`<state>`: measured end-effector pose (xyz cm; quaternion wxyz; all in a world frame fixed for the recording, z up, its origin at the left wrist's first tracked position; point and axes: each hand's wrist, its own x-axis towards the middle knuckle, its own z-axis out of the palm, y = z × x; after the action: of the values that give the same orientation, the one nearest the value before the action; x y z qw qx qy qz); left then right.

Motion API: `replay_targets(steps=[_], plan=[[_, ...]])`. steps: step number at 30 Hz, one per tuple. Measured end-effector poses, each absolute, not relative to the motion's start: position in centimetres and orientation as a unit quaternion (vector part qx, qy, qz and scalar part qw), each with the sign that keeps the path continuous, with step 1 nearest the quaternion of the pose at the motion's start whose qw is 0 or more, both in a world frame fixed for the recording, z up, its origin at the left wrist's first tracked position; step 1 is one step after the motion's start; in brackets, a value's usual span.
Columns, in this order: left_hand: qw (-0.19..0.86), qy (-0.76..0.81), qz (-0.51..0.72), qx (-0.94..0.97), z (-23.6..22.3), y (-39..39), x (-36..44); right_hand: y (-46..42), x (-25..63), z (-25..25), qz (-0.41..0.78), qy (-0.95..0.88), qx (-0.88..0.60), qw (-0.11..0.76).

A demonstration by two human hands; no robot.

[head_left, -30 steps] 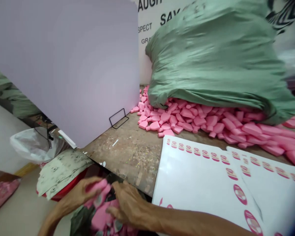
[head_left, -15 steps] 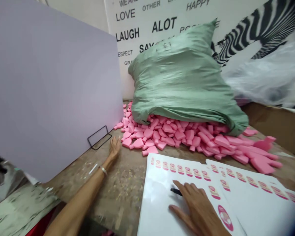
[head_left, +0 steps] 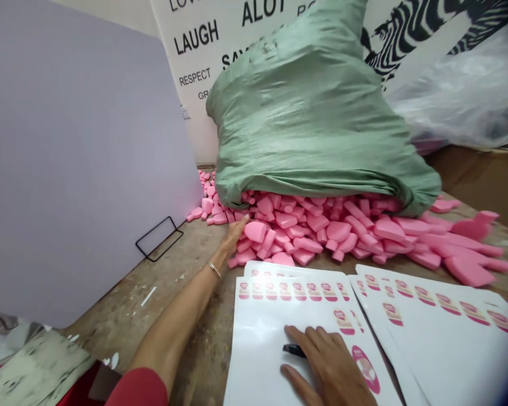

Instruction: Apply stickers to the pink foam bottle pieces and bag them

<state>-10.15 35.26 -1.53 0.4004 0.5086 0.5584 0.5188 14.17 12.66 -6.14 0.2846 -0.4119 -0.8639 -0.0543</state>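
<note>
My left hand (head_left: 233, 235) reaches forward, its edge against a heap of pink foam pieces (head_left: 285, 220) shaped like small paddles. The fingers look stretched out, though some are hidden by the foam. My right hand (head_left: 328, 361) lies over a white sheet of stickers (head_left: 262, 327) with pink and cream labels along its top and right edges. A slim black pen-like thing (head_left: 294, 350) pokes out from under that hand, between thumb and index finger. Its kind cannot be made out.
A green cloth sack (head_left: 317, 124) lies on the heap with its mouth down. More sticker sheets (head_left: 444, 349) spread to the right. At left stands a large pale panel (head_left: 88, 158) with a black wire stand (head_left: 158, 239). A cardboard box (head_left: 486, 180) is at right.
My left hand has moved right from bare table to the foam heap, and the heap's near left pieces sit closer together. Under my right hand, the top sheet has slid towards me.
</note>
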Motion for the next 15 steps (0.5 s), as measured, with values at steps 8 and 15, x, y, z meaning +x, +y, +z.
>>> replay_targets(steps=[8, 15], plan=[[0.468, 0.466, 0.39, 0.642, 0.9, 30.9, -3.2, 12.3, 14.2, -5.0, 0.002, -0.848, -0.464, 0.255], [0.474, 0.483, 0.41, 0.611, 1.8, 24.2, -4.4, 12.1, 14.9, -3.2, 0.119, -0.828, -0.486, 0.254]])
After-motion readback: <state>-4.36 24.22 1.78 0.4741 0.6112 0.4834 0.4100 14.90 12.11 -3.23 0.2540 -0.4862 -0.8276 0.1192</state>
